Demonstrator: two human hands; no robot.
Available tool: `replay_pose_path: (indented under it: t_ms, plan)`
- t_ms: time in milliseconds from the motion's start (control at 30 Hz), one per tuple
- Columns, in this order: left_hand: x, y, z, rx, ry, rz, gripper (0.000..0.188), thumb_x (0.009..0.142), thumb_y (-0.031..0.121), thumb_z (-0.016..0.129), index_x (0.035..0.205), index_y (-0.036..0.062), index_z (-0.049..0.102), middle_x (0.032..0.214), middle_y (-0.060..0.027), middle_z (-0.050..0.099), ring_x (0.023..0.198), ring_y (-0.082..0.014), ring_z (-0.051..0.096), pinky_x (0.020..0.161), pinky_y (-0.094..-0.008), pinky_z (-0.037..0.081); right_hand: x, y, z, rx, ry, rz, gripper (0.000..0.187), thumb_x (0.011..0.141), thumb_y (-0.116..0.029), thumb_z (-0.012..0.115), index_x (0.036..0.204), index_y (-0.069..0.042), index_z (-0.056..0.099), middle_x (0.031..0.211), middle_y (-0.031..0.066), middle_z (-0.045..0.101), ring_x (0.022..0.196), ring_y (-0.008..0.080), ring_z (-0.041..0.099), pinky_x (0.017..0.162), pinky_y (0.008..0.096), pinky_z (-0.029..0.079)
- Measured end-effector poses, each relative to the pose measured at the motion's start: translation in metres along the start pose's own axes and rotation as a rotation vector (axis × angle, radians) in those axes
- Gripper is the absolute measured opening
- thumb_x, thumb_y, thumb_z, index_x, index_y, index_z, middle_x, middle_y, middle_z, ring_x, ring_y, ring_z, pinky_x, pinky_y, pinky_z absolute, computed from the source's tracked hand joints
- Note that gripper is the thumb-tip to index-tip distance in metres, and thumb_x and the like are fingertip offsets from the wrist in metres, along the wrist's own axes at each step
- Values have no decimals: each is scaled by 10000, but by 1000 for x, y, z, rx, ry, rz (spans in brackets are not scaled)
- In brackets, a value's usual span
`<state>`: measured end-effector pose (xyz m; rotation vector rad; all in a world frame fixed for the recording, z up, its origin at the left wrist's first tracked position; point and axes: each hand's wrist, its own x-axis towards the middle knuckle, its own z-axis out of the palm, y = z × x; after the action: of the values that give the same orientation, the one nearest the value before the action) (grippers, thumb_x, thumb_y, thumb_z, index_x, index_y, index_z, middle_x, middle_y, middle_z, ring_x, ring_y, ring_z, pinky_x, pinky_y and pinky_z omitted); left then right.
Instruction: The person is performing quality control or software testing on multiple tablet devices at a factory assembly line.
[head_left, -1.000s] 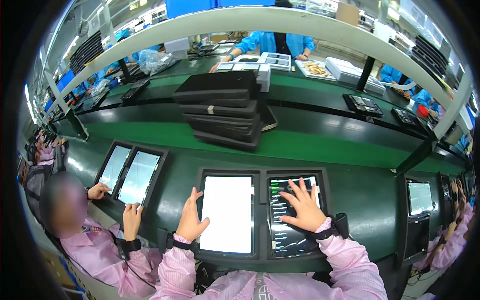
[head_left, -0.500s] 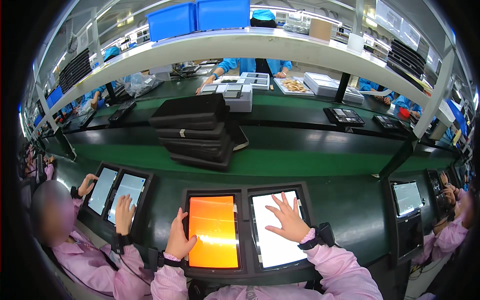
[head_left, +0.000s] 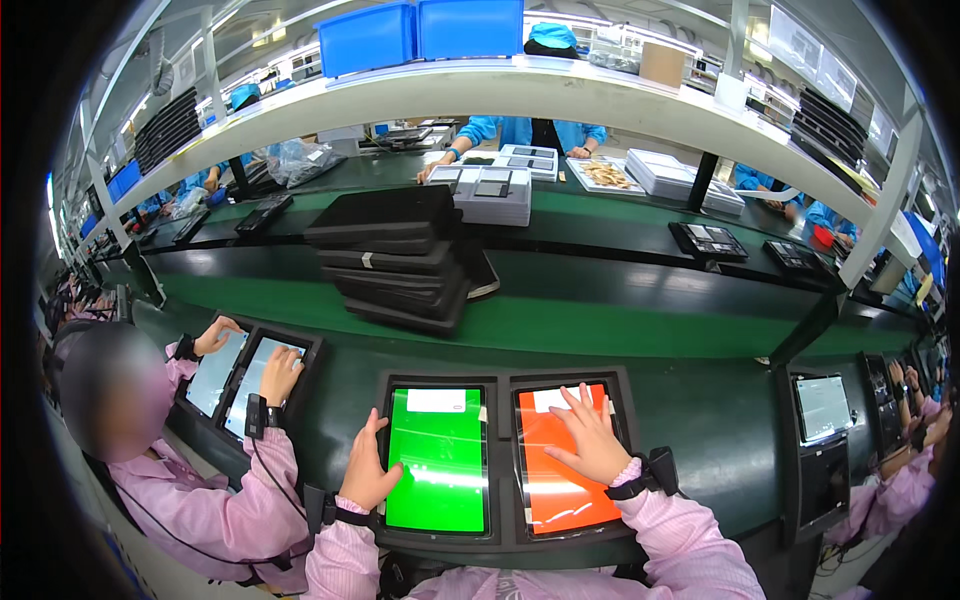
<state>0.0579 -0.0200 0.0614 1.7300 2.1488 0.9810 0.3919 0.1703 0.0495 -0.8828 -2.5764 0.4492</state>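
Two tablets lie side by side in a black foam tray (head_left: 505, 462). The left tablet (head_left: 440, 470) glows green with a white box near its top. Orange fills the right tablet (head_left: 560, 495), which also has a white box, partly behind my fingers. At the left tablet's left edge is my left hand (head_left: 367, 470), fingers extended, thumb over the screen edge, holding nothing. My right hand (head_left: 590, 445) is spread over the upper part of the right tablet, fingertips near the white box. Whether the fingertips touch the glass I cannot tell.
A stack of black foam trays (head_left: 395, 260) stands beyond the tablets. At left, a co-worker's hands (head_left: 280, 375) work on two tablets in another tray (head_left: 312, 365). A tray with a lit tablet (head_left: 822, 410) lies at right. The white shelf (head_left: 600, 92) spans overhead, carrying blue bins (head_left: 470, 28).
The left screen has turned from orange to green, and the right from white to orange; white boxes now show on both. My hands stay over the tablets. The co-worker's hands have shifted.
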Motion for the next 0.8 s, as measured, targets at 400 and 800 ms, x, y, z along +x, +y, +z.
replay_pose_path:
  t_ms: [400, 800]
  plan:
    - [3, 10, 3, -16, 7, -9, 914, 720, 68, 621, 1493, -35, 144, 1376, -223, 454, 1317, -387, 387, 1117, -443, 291, -4, 11, -1, -79, 100, 96, 631, 847, -462, 658, 1310, -61, 512, 1534, 187, 277, 1463, 401, 122, 1103, 691, 53]
    - [3, 6, 11, -2, 12, -7, 891, 723, 24, 597, 1495, -26, 154, 1385, -219, 447, 1311, -387, 389, 1118, -451, 288, -13, 33, 2, -174, 131, 342, 652, 801, -451, 693, 1289, -51, 528, 1500, 235, 309, 1440, 423, 181, 1104, 668, 155]
